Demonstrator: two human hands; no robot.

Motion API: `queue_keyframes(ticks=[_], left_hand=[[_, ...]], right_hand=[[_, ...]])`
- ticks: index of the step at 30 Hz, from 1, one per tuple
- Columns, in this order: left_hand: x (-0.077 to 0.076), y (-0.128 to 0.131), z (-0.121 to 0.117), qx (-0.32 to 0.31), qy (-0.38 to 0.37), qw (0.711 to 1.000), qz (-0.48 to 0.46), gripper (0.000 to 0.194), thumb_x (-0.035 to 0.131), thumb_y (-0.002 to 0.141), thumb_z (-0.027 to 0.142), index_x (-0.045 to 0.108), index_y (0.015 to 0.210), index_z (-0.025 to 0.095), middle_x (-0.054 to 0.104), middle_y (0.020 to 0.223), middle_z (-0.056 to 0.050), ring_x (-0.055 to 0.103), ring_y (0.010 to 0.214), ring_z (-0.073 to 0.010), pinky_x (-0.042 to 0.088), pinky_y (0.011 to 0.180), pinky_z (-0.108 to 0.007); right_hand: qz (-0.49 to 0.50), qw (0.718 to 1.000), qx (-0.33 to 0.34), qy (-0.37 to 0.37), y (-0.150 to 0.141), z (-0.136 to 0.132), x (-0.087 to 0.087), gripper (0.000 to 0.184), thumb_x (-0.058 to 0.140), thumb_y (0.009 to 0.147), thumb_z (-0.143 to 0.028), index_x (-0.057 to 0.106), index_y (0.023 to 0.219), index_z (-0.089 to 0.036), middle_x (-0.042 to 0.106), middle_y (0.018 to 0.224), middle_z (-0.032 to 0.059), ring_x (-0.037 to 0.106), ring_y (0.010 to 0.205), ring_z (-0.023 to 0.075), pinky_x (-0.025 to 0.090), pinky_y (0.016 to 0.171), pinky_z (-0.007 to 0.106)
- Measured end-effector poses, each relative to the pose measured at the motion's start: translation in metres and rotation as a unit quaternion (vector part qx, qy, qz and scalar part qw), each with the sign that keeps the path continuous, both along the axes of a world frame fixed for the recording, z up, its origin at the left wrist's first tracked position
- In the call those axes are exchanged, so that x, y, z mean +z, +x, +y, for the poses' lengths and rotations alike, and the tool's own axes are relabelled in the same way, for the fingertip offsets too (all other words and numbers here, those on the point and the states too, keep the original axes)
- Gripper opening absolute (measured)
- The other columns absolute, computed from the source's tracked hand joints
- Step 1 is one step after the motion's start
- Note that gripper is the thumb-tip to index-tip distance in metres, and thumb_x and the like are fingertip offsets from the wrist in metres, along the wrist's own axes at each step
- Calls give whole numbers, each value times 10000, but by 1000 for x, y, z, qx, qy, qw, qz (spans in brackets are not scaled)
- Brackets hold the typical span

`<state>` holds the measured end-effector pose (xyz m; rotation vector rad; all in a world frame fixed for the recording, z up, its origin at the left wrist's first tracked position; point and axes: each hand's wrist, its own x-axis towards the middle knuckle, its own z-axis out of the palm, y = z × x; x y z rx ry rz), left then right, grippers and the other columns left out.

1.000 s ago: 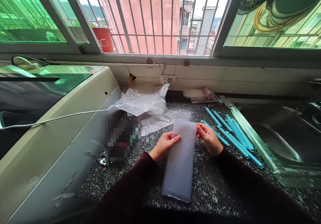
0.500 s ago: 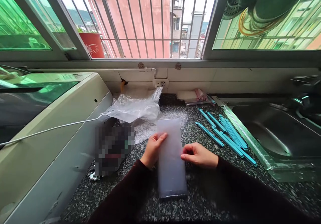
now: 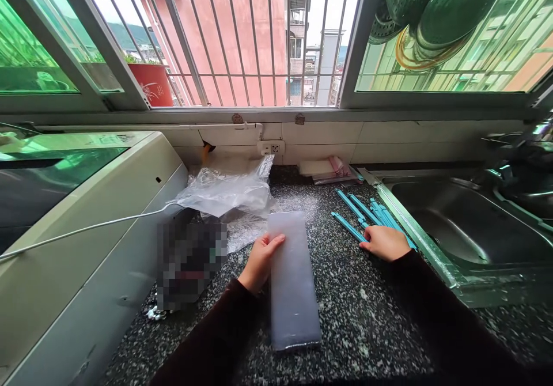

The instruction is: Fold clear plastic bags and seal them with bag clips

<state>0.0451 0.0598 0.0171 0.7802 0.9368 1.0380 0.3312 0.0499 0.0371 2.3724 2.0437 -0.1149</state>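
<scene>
Pinching one packet [image 3: 294, 294], left hand [image 3: 260, 261]; right hand [image 3: 387, 243] at several blue strips [image 3: 348, 226].

A milky, translucent plastic sleeve [image 3: 294, 288], long, narrow and rectangular, is held by its left long edge above or against the dark speckled desk [image 3: 354, 311], its height hard to judge. It looks flat and smooth, its long sides running away from the viewer, with a shiny crease along the near end. Well apart to its right, slim turquoise strips [image 3: 349, 205] lie on the desk in a loose diagonal bunch, some overlapping, their near ends partly hidden
</scene>
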Motion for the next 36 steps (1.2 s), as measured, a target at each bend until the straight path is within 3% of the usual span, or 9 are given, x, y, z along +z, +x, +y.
queue_keyframes(ticks=[2, 5, 10, 21, 28, 31, 36], left_hand=[[0, -1, 1, 1, 1, 1000, 1, 423, 768, 512, 397, 633, 791, 109, 648, 622, -28, 551, 517, -121, 424, 505, -221], [-3, -2, 4, 9, 6, 1000, 9, 425, 763, 512, 403, 624, 785, 108, 635, 609, -19, 541, 513, -116, 411, 502, -217], [-7, -3, 6, 17, 5, 999, 31, 403, 747, 517, 400, 611, 760, 109, 609, 594, -5, 509, 496, -100, 379, 491, -210], [-7, -3, 6, -63, 25, 997, 34, 443, 761, 506, 434, 619, 759, 99, 618, 647, -28, 514, 542, -111, 379, 540, -227], [-7, -3, 4, -81, 35, 996, 35, 403, 756, 523, 405, 630, 765, 109, 627, 683, -33, 529, 592, -131, 388, 585, -246], [-9, -3, 5, -79, 45, 995, 43, 388, 751, 524, 390, 630, 761, 107, 616, 673, -27, 511, 582, -124, 369, 575, -239], [-13, 0, 6, -105, 56, 992, 48, 341, 737, 511, 343, 626, 734, 110, 602, 647, -14, 498, 586, -125, 362, 586, -240]], right_hand=[[12, 1000, 1, 5, -6, 1, 1, 148, 640, 673, -264, 555, 570, -199, 617, 609, 52, 580, 583, 202, 282, 482, 272], [72, 991, 56, 93, -15, 1, 0, 109, 552, 735, -275, 564, 664, -193, 627, 691, 49, 581, 635, 188, 357, 538, 282], [184, 934, 185, 244, -31, -6, -4, 135, 492, 780, -303, 551, 741, -188, 601, 722, 58, 567, 710, 192, 432, 644, 304], [229, 873, 311, 298, -59, -21, -16, 57, 502, 830, -226, 543, 822, -187, 583, 756, 51, 548, 710, 169, 460, 640, 294], [277, 884, 289, 240, -60, -23, -17, 91, 500, 829, -262, 542, 807, -184, 568, 735, 43, 526, 684, 160, 443, 614, 278], [377, 880, 251, 141, -63, -23, -17, 180, 478, 840, -357, 534, 807, -188, 539, 678, 13, 492, 621, 139, 426, 576, 259], [511, 838, 187, -41, -73, -22, -22, 431, 417, 798, -596, 514, 717, -185, 439, 556, -36, 376, 500, 98, 336, 471, 231]])
